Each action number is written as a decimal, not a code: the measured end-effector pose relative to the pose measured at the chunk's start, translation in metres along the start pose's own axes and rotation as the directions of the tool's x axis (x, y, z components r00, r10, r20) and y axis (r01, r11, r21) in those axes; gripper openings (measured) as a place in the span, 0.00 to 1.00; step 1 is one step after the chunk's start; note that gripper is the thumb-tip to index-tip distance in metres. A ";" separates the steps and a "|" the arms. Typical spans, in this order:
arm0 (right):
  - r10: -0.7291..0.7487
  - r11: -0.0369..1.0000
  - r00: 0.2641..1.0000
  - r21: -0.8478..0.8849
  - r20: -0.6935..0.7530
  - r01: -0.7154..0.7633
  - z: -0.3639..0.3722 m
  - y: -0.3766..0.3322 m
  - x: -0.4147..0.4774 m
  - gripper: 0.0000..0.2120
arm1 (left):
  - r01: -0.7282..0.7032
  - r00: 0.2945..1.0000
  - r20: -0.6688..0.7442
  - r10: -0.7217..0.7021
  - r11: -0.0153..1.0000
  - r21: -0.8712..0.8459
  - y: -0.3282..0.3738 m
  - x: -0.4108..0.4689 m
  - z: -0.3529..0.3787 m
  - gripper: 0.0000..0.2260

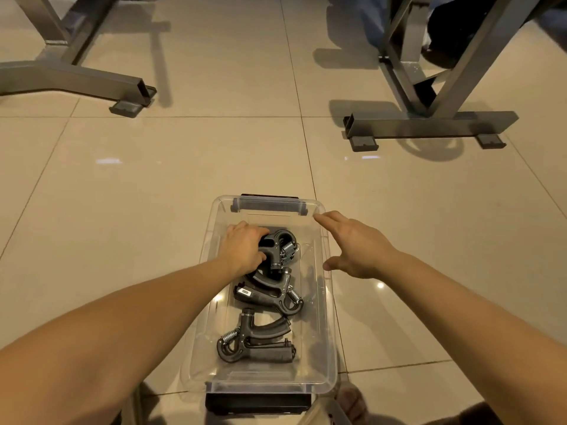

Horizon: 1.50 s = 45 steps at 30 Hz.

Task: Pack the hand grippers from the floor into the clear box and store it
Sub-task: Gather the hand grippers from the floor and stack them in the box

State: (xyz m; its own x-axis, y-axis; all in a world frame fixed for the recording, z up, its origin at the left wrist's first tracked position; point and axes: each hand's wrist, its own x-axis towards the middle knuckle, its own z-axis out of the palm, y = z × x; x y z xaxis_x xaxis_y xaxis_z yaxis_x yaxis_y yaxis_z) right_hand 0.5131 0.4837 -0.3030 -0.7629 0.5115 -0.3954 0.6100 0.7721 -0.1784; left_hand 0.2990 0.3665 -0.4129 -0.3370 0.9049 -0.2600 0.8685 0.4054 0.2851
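The left hand (244, 246) is down inside the clear box (333, 348), fingers curled round the farthest hand gripper (280, 243). Just behind that hand, towards the person, lie the middle hand gripper (270, 292) and the nearest hand gripper (251, 335), both in the box. To its right the right hand (356, 245) hovers open over the box's right rim, fingers spread, index finger at the far corner. The box sits on the tiled floor (153, 179).
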 end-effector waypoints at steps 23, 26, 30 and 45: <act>0.078 0.996 0.993 -0.026 -0.092 -0.080 -0.039 -0.075 -0.012 0.42 | -0.115 0.989 -0.098 0.109 0.991 -0.061 -0.036 -0.078 -0.139 0.23; 0.015 0.999 0.987 0.042 -0.160 -0.009 -0.059 -0.122 -0.023 0.39 | -0.047 0.996 -0.084 0.039 0.995 -0.091 -0.062 -0.114 -0.179 0.22; -0.114 0.990 0.963 0.057 -0.243 0.132 -0.086 -0.210 -0.037 0.34 | 0.019 0.998 -0.061 -0.031 0.981 -0.192 -0.106 -0.176 -0.223 0.21; -0.494 0.855 0.809 -0.010 -0.318 0.518 -0.114 -0.557 -0.063 0.20 | 0.320 0.844 -0.299 -0.446 0.865 -0.387 -0.288 -0.457 -0.347 0.16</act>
State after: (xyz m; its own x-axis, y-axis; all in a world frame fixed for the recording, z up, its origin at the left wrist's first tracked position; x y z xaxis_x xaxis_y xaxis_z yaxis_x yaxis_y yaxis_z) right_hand 0.1974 0.0644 -0.0764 -0.9868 0.1525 0.0545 0.1243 0.9291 -0.3484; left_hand 0.0769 -0.1184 -0.0558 -0.7801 0.6217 -0.0709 0.5029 0.6904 0.5200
